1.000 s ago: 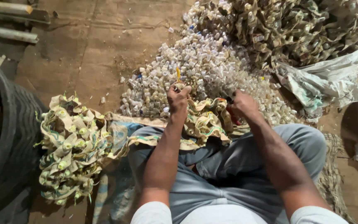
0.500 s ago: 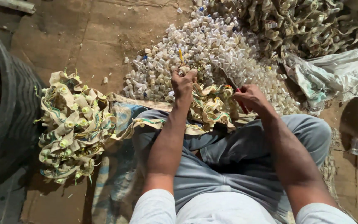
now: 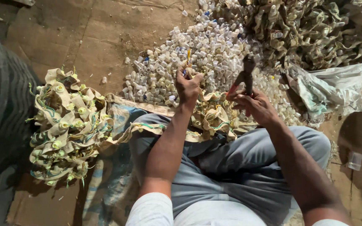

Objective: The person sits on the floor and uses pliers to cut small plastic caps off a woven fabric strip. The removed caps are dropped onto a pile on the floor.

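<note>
Red-handled pliers fill the closed right hand; left hand pinches wires.

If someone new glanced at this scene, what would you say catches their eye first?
Probably the pale heap of small white plastic caps spread on the floor straight ahead of the seated person. Next, the two hands above the lap: the left hand pinches a small piece with thin coloured wires, and the right hand grips red-handled pliers. A tangled bundle of beige strips lies at the left.

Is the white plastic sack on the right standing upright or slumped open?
Slumped open: the white plastic sack lies crumpled on the floor, scrap strips spilling over its rim.
</note>
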